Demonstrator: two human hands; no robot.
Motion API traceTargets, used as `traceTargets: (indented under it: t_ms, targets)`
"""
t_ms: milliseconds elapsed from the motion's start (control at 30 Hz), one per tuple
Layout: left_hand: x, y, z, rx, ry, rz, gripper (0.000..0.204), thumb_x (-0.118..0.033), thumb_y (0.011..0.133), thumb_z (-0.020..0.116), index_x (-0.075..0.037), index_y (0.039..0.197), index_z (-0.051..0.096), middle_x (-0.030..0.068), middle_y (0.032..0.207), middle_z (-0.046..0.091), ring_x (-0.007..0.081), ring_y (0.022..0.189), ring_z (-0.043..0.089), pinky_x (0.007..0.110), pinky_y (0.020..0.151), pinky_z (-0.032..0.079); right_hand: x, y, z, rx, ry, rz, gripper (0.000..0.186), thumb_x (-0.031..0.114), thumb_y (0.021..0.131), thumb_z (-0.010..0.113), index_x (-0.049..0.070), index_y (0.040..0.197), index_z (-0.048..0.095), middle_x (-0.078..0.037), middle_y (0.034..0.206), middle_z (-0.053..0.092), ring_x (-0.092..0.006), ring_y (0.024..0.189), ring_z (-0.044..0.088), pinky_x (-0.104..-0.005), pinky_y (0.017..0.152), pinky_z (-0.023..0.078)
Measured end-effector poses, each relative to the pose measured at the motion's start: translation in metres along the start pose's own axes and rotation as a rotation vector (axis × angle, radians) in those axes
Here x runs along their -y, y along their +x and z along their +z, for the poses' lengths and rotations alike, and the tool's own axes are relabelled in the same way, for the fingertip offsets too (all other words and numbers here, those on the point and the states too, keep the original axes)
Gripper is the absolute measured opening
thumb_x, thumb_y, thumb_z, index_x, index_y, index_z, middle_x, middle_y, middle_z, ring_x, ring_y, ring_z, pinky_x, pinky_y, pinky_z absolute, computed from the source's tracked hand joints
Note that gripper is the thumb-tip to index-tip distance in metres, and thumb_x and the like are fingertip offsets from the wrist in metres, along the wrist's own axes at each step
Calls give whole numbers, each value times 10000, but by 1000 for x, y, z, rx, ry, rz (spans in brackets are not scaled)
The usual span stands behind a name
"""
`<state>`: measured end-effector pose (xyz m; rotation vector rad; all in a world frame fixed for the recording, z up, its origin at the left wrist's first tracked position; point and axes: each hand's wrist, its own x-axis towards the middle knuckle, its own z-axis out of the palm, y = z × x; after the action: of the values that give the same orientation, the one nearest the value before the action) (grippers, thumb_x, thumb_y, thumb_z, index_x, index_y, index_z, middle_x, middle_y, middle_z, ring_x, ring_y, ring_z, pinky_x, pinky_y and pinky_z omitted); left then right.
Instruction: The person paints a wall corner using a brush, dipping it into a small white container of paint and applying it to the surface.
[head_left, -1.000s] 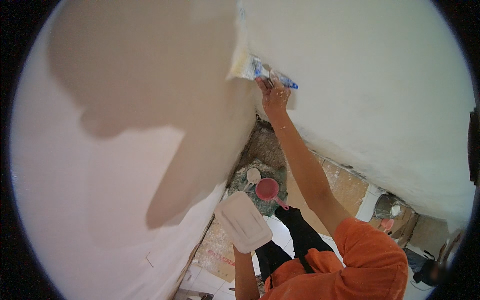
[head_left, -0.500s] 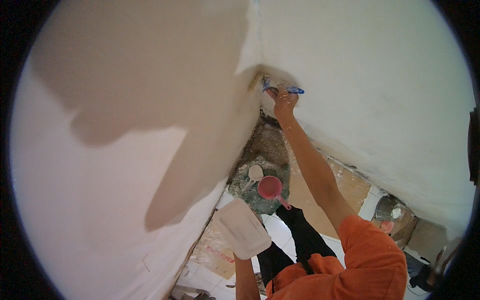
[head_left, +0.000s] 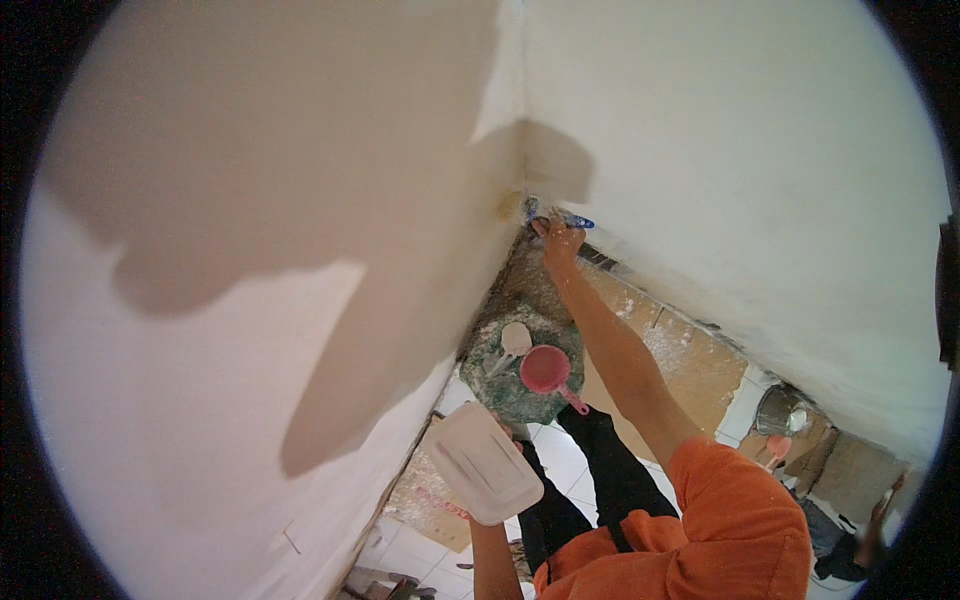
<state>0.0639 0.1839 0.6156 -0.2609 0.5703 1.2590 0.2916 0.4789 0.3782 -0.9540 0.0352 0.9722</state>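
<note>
In the corner where two pale walls meet, my right hand (head_left: pixel 563 243) is closed around a blue-handled tool (head_left: pixel 578 221) smeared with white. Its blue front part touches the corner. A yellowish patch shows on the left wall beside it, and I cannot make out the tool's working edge. Lower down, my left hand, mostly hidden, grips a pale rectangular plastic tray (head_left: pixel 484 464) from below. The tray is tilted, with long ridges or streaks across its face.
On the floor below the corner, a pink dipper (head_left: pixel 545 369) and a white scoop (head_left: pixel 516 338) lie on a dusty green surface (head_left: pixel 530 407). Brown board (head_left: pixel 690 365) covers tiles along the right wall. A bucket (head_left: pixel 778 411) stands farther right. A large shadow falls across the left wall.
My right hand has moved down the corner with the blue-handled tool, closer to the floor. The tray in my left hand has shifted and tilted slightly.
</note>
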Motion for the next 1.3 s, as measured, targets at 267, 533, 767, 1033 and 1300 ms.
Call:
traceTargets:
  t_ms: [267, 533, 767, 1033, 1300]
  targets:
    - [-11, -2, -34, -90, 165, 49, 591, -526, 891, 410, -93, 1293, 408, 145, 1180, 518, 272, 983, 541, 401, 823, 456, 86, -26, 79, 277, -164, -251, 258, 102, 854, 584, -42, 1039, 475, -156, 999, 588, -291, 831, 627, -489, 757, 572]
    - [-4, 15, -42, -138, 192, 163, 562, -497, 920, 371, -86, 1304, 384, 136, 1149, 524, 252, 970, 529, 393, 780, 473, 37, 2, 41, 286, 326, -40, 153, 1, 847, 563, -23, 996, 537, -130, 957, 612, -286, 825, 641, -421, 742, 594]
    - [12, 26, -27, -224, 112, 188, 528, -448, 927, 406, -111, 1330, 350, 144, 1156, 500, 245, 961, 523, 361, 720, 478, -34, 62, -33, 119, 84, -17, 299, 103, 892, 517, -25, 1144, 420, -175, 1128, 525, -332, 874, 598, -461, 746, 578]
    - [21, 16, -62, -245, 330, 242, 600, -482, 913, 415, -137, 1388, 290, 159, 1188, 489, 294, 988, 518, 433, 806, 463, 69, 1, 61, 302, 64, -145, 295, 157, 915, 478, -32, 1139, 449, -205, 1148, 529, -319, 929, 596, -456, 819, 534]
    - [10, 4, -56, -187, -111, 238, 629, -456, 892, 477, -144, 1405, 286, 214, 1174, 486, 372, 993, 524, 535, 793, 483, 73, -1, 81, 474, -545, -683, 338, 163, 922, 497, -106, 1122, 460, -184, 1037, 580, -293, 869, 626, -433, 906, 507]
